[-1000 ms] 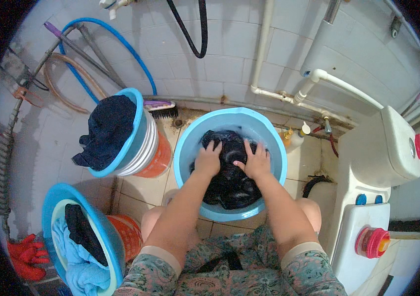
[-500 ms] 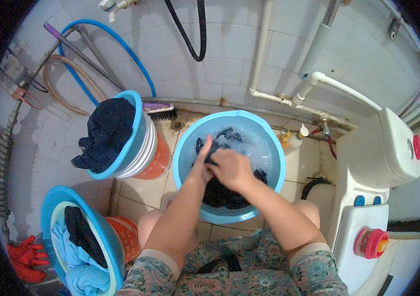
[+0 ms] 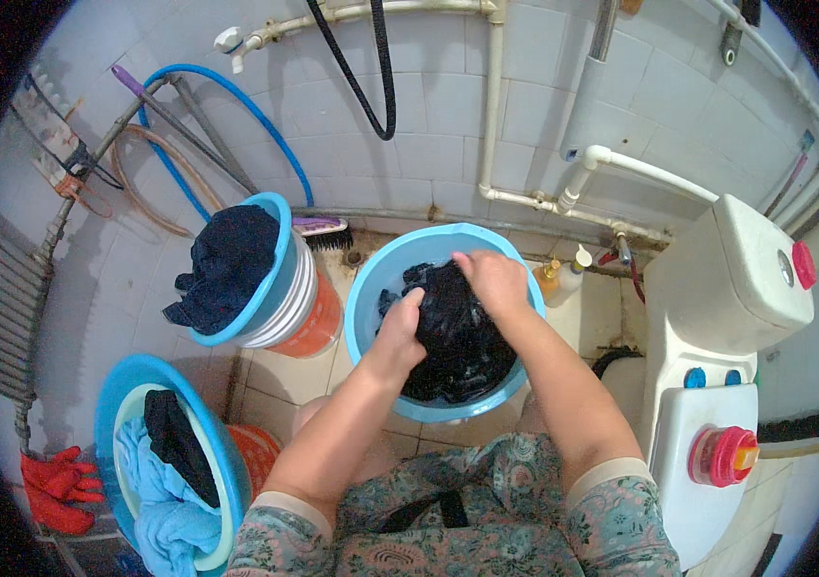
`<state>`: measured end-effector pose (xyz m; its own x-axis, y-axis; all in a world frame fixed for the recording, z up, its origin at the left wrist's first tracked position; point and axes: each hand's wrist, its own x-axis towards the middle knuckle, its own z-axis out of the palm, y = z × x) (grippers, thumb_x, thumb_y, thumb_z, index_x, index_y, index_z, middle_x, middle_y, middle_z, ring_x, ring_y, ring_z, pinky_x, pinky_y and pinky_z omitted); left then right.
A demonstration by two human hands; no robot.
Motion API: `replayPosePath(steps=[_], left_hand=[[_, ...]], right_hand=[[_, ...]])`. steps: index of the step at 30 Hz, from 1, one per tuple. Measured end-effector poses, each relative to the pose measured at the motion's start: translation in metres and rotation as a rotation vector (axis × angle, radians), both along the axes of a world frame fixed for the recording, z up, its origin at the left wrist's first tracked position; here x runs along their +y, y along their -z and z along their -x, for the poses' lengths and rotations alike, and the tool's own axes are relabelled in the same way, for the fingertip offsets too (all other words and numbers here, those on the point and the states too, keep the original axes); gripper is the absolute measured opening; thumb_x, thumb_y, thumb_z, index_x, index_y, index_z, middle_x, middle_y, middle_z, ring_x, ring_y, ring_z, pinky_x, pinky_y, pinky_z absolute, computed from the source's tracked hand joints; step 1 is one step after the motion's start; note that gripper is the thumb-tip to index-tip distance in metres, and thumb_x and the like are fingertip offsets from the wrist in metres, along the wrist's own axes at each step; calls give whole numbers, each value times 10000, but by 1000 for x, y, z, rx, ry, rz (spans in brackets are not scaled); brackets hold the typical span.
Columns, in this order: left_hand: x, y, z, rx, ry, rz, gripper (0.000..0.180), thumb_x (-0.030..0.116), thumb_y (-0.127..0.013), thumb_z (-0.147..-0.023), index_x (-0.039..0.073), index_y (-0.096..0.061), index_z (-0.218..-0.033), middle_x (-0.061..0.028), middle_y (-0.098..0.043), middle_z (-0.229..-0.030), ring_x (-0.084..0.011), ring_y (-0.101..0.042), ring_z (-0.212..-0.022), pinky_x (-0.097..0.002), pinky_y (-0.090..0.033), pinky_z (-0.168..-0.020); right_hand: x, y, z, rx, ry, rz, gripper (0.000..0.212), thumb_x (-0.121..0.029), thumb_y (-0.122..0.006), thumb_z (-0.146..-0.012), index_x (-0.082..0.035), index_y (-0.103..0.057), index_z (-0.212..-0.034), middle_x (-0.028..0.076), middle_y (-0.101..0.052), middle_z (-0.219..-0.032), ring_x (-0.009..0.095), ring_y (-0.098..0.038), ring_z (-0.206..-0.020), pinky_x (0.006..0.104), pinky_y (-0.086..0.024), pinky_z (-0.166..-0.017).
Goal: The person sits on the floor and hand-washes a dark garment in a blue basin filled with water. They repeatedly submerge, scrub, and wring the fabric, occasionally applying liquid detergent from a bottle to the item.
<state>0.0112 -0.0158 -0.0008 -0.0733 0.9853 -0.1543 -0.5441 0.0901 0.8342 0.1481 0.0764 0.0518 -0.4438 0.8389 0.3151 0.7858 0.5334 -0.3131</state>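
A wet black garment (image 3: 462,341) lies bunched in a light blue basin (image 3: 368,274) in front of me, spread between my two hands. My left hand (image 3: 398,338) is closed on the garment's left part, thumb pointing up. Higher and to the right, my right hand (image 3: 496,281) grips the cloth's far edge near the basin's right rim. The garment covers most of the basin, so the water beneath is largely hidden.
Left stand two blue basins on buckets: one with dark clothes (image 3: 226,264), one with light blue cloth (image 3: 164,510) and a black piece. Red gloves (image 3: 61,490) hang far left. Bottles (image 3: 568,274), a brush (image 3: 323,231) and a toilet (image 3: 727,279) are around.
My hands were together over the basin's middle; now they are apart, the right further up and right. The black garment has been pulled up and spread between them. The whole view shifted slightly.
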Motion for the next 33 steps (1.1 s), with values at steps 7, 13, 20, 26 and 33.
replayPosePath(steps=[7, 13, 20, 26, 33], left_hand=[[-12, 45, 31, 1513, -18, 360, 518, 250, -670, -762, 83, -487, -1217, -204, -395, -1318, -388, -546, -1053, -447, -450, -893], [-3, 48, 17, 1759, 594, 661, 456, 196, -468, -842, 157, -449, -1296, -157, -285, -1405, -377, -506, -1121, -439, -404, -947], [15, 57, 14, 670, -107, 820, 445, 424, -436, -896, 104, -549, -1184, -127, -523, -1238, -304, -538, -1085, -430, -440, -905], [20, 41, 44, -448, 109, 247, 567, 568, -474, -867, 101, -556, -1179, -100, -603, -1142, -275, -592, -982, -431, -452, -882], [-13, -54, -28, -295, -412, 294, 389, 376, -624, -843, 74, -589, -1087, -94, -622, -1038, -241, -569, -990, -406, -456, -858]], right_hand=[[7, 73, -20, -96, 83, 488, 762, -612, -515, -799, -142, -329, -1370, 211, -397, -1317, 368, -436, -1191, 488, -389, -935], [-3, 107, -26, -604, -82, 581, 743, -634, -508, -796, -205, -341, -1380, 213, -413, -1330, 383, -398, -1231, 490, -388, -947], [10, 91, -17, -22, -60, 787, 384, -357, -564, -840, -78, -587, -1102, 155, -561, -1186, 338, -526, -1091, 433, -431, -904], [-70, 9, 17, 417, -601, 421, 287, -324, -610, -800, -49, -614, -885, 133, -556, -839, 335, -547, -885, 433, -457, -769], [-66, -10, 24, 376, 62, 479, 430, -433, -473, -883, -46, -630, -782, 158, -630, -923, 373, -599, -823, 454, -467, -718]])
